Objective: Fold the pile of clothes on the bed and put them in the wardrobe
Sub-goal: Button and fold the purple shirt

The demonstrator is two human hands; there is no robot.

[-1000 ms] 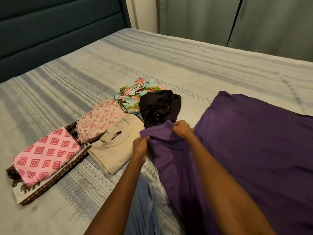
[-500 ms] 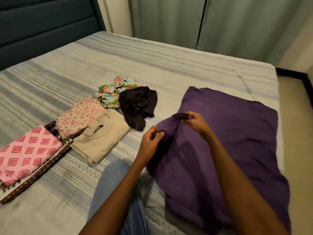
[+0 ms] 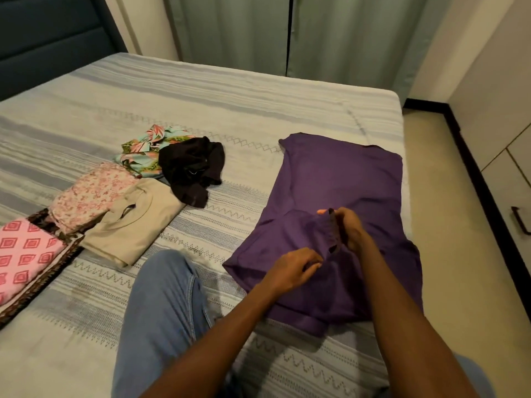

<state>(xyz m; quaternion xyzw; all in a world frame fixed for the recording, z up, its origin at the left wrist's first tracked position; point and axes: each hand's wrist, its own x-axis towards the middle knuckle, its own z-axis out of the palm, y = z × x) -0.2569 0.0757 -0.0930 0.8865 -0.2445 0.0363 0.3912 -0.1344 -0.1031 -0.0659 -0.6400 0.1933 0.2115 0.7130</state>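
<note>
A purple garment [image 3: 342, 179] lies spread on the striped bed [image 3: 201, 90], near its right edge. My right hand [image 3: 349, 228] pinches a raised fold of it, and my left hand [image 3: 293, 270] grips the same fold lower down. To the left lie a crumpled black garment [image 3: 191, 169] and a tropical-print one [image 3: 143, 149]. Folded pieces sit further left: a beige one [image 3: 138, 222], a pink floral one [image 3: 92, 193] and a pink diamond-print one [image 3: 23, 254].
My knee in blue jeans [image 3: 163, 305] rests on the bed between the folded pieces and the purple garment. A dark headboard [image 3: 43, 38] stands at top left, grey-green curtains [image 3: 287, 33] behind the bed. Pale cabinet drawers [image 3: 508, 156] with a dark handle line the right wall beside a strip of floor.
The view has swung to the right, bringing the bed's right edge, floor and cabinet into sight. Both hands have carried the purple fold rightward, over the garment's middle.
</note>
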